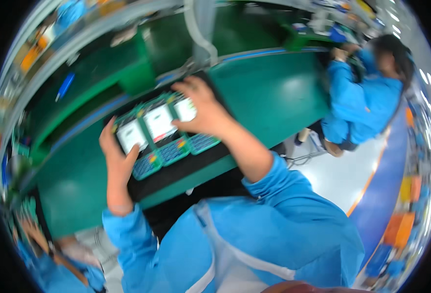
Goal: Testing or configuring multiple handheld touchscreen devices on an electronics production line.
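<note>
Three green keypad devices stand side by side, each with a lit white screen above small keys: a left device [146, 167], a middle device [172, 153] and a right device [203, 143]. My left hand [118, 158] closes around the left device, fingers along its outer edge and thumb over the lower screen. Over the right device, my right hand [203, 110] has its thumb beside the screen and its fingers at the top edge; the palm hides part of the device. Blur softens both hands' fingertips.
A black mat [176, 177] lies under the devices on a green workbench [269, 90]. Behind is a raised green shelf [137, 73] with a blue pen-like object [65, 86]. A person in blue [364, 97] works at the right; another person's hand [34, 232] shows lower left.
</note>
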`<state>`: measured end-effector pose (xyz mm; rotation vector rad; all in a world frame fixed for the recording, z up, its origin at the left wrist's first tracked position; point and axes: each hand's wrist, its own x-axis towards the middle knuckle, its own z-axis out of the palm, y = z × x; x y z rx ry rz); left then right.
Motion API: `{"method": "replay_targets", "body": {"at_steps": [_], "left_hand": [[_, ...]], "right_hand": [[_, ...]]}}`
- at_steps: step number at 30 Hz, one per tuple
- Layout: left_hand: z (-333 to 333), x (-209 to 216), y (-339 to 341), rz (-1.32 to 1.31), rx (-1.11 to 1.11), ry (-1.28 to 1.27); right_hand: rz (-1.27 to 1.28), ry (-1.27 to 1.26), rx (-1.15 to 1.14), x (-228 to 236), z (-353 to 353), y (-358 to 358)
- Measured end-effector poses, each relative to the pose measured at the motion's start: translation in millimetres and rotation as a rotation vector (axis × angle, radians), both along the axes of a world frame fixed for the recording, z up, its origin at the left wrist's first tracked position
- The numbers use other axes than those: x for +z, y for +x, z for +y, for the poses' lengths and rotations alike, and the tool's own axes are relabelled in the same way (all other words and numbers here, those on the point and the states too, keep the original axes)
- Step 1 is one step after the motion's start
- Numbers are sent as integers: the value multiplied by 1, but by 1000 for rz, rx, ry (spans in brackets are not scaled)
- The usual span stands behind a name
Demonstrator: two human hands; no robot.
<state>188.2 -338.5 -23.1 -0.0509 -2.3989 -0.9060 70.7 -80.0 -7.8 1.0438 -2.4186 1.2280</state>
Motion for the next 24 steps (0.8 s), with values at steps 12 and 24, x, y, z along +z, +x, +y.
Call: {"method": "replay_targets", "body": {"at_steps": [12, 24], "left_hand": [[4, 7, -1, -101, -14, 100], [11, 5, -19, 18, -30, 9]], "right_hand": [[36, 127, -132, 12, 3, 15], [403, 350, 67, 27, -1, 30]]}}
